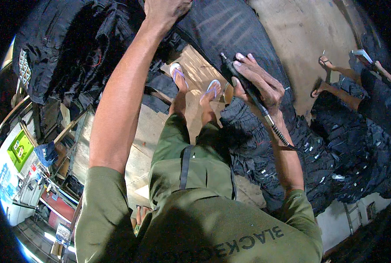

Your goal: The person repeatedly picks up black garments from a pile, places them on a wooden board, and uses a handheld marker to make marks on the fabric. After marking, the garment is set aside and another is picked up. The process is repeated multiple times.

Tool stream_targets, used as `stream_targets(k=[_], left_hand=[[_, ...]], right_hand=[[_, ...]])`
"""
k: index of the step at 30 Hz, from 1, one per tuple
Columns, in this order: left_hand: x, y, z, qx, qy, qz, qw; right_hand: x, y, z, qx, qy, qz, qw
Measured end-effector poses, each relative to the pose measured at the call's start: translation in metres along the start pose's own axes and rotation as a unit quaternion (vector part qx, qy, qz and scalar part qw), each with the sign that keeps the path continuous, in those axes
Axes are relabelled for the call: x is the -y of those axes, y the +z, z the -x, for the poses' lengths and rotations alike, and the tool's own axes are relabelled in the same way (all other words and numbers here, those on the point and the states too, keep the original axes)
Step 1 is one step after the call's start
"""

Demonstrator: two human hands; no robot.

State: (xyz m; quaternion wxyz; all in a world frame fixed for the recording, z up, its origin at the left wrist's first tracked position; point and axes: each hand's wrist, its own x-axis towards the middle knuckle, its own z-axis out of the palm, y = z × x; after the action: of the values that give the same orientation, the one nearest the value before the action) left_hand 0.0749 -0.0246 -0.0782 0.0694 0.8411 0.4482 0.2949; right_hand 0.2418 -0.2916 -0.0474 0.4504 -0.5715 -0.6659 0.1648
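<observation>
Right hand (259, 81) has a closed grip on a slim black rotary tool (243, 83), tip (222, 55) pointing up-left and touching or just off the dark denim (230, 30) stretched ahead of the person. A flexible metal shaft (279, 133) runs from the tool's rear down along the right forearm. Left hand (165, 8) is up at the top edge, fingers pressed down onto the denim's upper part; whether the grip wraps the cloth or just pins it flat, cannot tell, fingertips are cut off by the frame. Person wears a green shirt and shorts, feet in pale sandals (178, 72) on cardboard (195, 65) on the floor. A heap of dark jeans (257, 149) sits just beside the right leg, another dark pile (73, 52) to the left. Another person's sandalled feet (324, 65) show at upper right, well apart, with more jeans (357, 144) near them. Judgement: step in hand looks like abrading or distressing the denim surface, tool on the panel, left hand tensioning. Next move likely calls for keeping the cloth taut under the left hand and drawing the tip along the panel with light, even pressure; slack cloth could snag the tip, and the shaft wants room to flex without kinking against the heap.
</observation>
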Motion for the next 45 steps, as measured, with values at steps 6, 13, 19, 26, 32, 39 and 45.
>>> stream_targets(k=[6,13,19,26,32,39,45], left_hand=[[-0.001,-0.002,-0.001,-0.012,0.006,0.000,1.000],[0.001,0.000,0.000,-0.015,0.004,-0.006,1.000],[0.002,0.001,-0.001,-0.004,-0.004,-0.003,1.000],[0.006,0.004,-0.001,-0.013,0.004,-0.003,1.000],[0.008,0.005,-0.002,-0.006,-0.001,-0.009,1.000],[0.009,0.007,-0.001,-0.022,0.005,-0.012,1.000],[0.012,0.010,-0.001,-0.038,0.022,-0.015,0.999]], right_hand=[[0.000,0.001,-0.001,-0.023,0.004,0.009,1.000],[-0.001,-0.003,0.001,-0.006,0.000,-0.002,1.000],[-0.002,-0.002,0.001,-0.036,0.013,0.026,0.999],[-0.003,-0.003,0.002,-0.040,0.016,0.028,0.999],[0.000,-0.005,0.002,-0.032,0.013,0.004,0.999],[-0.001,-0.005,0.003,-0.040,0.017,0.011,0.999],[0.000,-0.006,0.005,-0.044,0.023,0.010,0.999]])
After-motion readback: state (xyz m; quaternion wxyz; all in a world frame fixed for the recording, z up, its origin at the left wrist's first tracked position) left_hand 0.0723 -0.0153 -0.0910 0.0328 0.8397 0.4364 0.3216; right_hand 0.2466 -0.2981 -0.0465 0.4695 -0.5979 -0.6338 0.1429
